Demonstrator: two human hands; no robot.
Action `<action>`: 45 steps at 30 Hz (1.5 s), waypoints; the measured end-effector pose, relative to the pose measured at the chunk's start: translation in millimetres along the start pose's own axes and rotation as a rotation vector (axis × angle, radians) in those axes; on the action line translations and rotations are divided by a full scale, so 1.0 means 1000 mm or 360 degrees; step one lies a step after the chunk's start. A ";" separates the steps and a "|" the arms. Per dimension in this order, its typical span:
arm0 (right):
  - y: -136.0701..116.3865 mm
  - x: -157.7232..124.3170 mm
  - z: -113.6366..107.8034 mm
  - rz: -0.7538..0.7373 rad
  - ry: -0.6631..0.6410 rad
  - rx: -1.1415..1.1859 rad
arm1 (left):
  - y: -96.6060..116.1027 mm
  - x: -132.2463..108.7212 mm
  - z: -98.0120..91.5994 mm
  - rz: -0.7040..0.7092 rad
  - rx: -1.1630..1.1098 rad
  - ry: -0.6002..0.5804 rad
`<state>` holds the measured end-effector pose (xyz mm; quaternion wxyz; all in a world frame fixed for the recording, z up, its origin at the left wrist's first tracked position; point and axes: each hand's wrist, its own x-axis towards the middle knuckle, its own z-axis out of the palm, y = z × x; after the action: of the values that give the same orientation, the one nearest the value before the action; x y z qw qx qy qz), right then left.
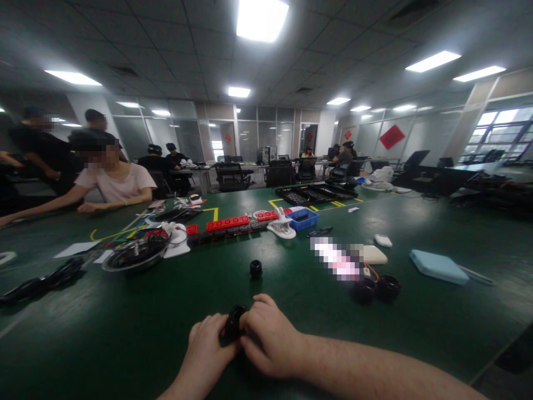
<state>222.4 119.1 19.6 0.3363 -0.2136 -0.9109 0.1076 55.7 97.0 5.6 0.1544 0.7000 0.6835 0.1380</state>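
Observation:
A black round part (234, 323), ring-like and tilted up on edge, is between my two hands close to me; its exact kind I cannot make out. My left hand (207, 340) grips it from the left, thumb below. From the right, the curled fingers of my right hand (271, 336) press on its edge, covering much of it. Just beyond my hands, a small black ribbed cylinder (255, 269) stands upright on the green table (300, 300). Two more black round parts (388, 287) lie to the right, with an orange wire beside them.
A metal bowl (135, 258) of black parts stands left, near black cables (45, 283). Red racks (228, 223), a white clip (283, 226) and a blue bin (302, 219) line the middle. A light-blue case (439, 266) lies right. A person (119, 183) sits at the far left.

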 end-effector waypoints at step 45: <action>-0.002 0.007 -0.005 0.0221 -0.0071 -0.0037 | 0.006 -0.004 -0.003 0.0055 0.0042 -0.0050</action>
<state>220.6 121.1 27.6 0.3050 -0.2777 -0.9023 0.1249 60.0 93.0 10.9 0.1534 0.7157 0.6706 0.1207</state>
